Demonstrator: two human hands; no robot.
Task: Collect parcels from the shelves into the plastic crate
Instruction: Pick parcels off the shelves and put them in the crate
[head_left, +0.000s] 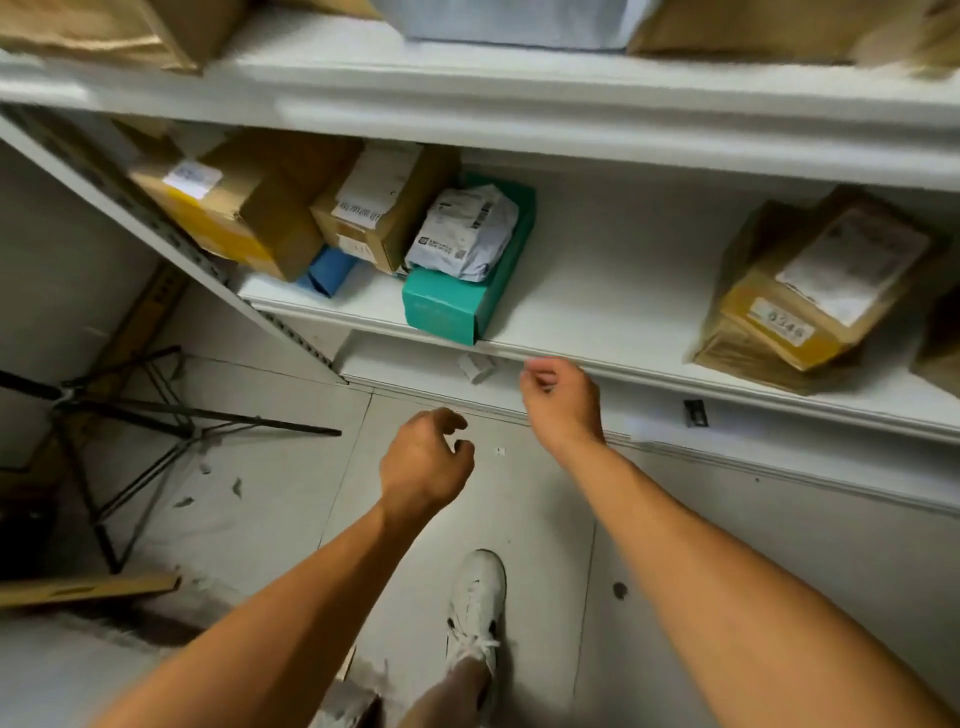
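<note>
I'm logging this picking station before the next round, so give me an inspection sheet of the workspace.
Surface: white middle shelf, partly bare between parcels.
Job's things: grey bag lies on teal box; brown boxes at left; taped box at right. Crate: nothing seen.
Clutter: paper scraps and a flat cardboard piece on the floor.
Grippers: left hand and right hand loosely curled, holding nothing, below the shelf edge.
Cables: nothing seen.
Surroundings: black tripod at left; upper shelf with more parcels.

A black folding stand (130, 415) rests on the tiled floor (519, 519) near a white shoe (478, 603).
</note>
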